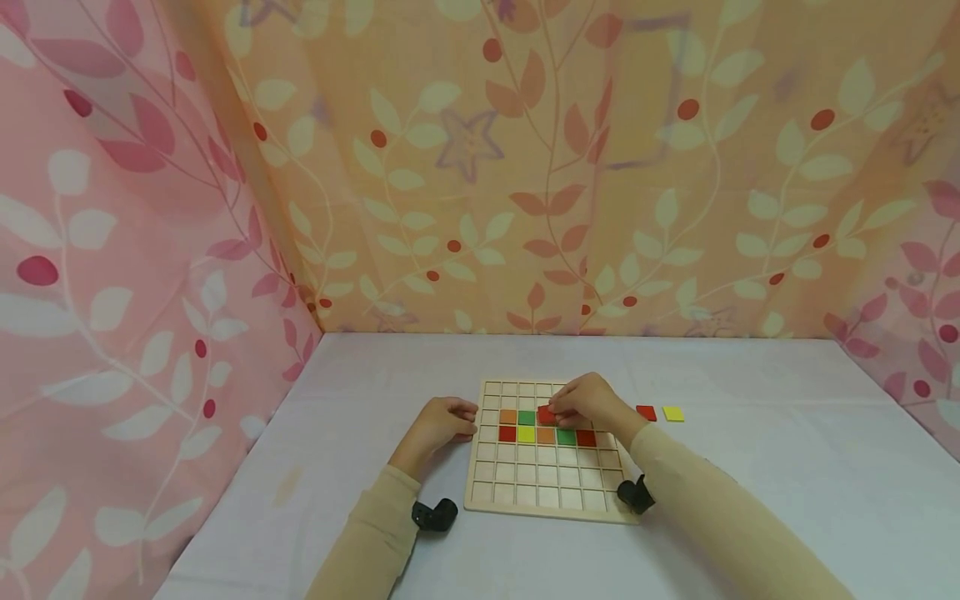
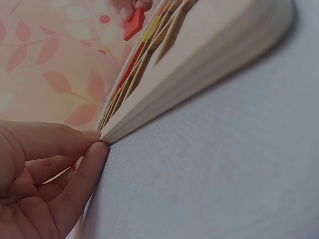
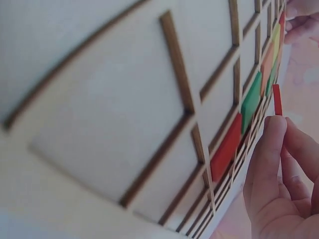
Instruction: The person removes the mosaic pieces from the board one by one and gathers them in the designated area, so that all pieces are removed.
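Observation:
A wooden grid board (image 1: 517, 475) lies on the white-covered table. My left hand (image 1: 441, 425) is at its left edge; the left wrist view shows thumb and finger pinching that edge. Between thumb and fingers my right hand (image 1: 590, 400) holds a red square tile (image 3: 277, 99), tilted above the board beside a green tile (image 1: 527, 417). An orange tile (image 1: 508, 417) sits left of the green one. The row nearer me holds red, yellow (image 1: 527, 434), orange, green and red tiles side by side. My right hand hides some cells behind it.
Right of the board lie a loose red tile (image 1: 646, 412) and a loose yellow tile (image 1: 673, 414). Patterned curtains (image 1: 465, 208) hang behind and at both sides of the table (image 1: 360, 375). Black wrist cameras (image 1: 437, 515) are worn on both arms.

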Demonstrator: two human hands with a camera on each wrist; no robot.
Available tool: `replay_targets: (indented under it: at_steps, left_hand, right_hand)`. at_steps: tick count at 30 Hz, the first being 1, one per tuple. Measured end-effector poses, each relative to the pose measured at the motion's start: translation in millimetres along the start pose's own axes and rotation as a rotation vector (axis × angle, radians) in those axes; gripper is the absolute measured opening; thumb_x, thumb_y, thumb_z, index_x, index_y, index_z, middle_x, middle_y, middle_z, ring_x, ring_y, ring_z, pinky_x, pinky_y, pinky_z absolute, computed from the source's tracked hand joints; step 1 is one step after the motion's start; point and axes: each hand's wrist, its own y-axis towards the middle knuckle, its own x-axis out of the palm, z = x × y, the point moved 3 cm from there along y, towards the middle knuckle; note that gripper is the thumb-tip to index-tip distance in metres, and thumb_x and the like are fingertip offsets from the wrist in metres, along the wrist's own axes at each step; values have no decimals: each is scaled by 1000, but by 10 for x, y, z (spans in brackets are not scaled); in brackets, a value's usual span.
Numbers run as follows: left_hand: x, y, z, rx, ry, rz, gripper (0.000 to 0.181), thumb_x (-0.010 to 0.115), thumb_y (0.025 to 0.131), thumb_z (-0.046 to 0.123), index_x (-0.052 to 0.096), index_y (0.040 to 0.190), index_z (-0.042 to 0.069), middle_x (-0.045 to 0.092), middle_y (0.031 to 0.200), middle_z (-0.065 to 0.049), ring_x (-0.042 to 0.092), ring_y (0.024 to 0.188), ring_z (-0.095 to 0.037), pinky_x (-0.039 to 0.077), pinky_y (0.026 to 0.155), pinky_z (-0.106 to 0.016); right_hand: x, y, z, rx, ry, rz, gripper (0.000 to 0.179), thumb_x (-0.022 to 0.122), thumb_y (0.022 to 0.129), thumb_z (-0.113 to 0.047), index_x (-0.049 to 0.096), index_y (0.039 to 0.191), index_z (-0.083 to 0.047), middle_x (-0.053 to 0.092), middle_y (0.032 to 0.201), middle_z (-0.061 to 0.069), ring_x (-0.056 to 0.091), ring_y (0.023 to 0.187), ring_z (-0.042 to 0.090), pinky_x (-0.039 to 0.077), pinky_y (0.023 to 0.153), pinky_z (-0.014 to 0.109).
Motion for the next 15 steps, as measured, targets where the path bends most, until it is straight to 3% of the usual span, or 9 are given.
replay_targets:
  at_steps: [6,15]
  left_hand:
    - [5,18,-21,-6,-11,-7,35,70,79,-14,68,113,-7,65,93,-10,61,75,-12,61,71,-30]
    - [7,12,-13,-12,-7,-4,34,70,79,-13,68,112,-7,65,92,-10,60,77,-12,61,71,-29]
  right_hand:
    - [-102,-31,5,-62,-25,-3,21,70,89,-4,71,104,10,69,72,5,65,58,9,60,65,26]
    - [-280,-60,82,-57,-58,17,23,70,90,-7,71,106,9,69,72,1,65,61,8,61,68,27]
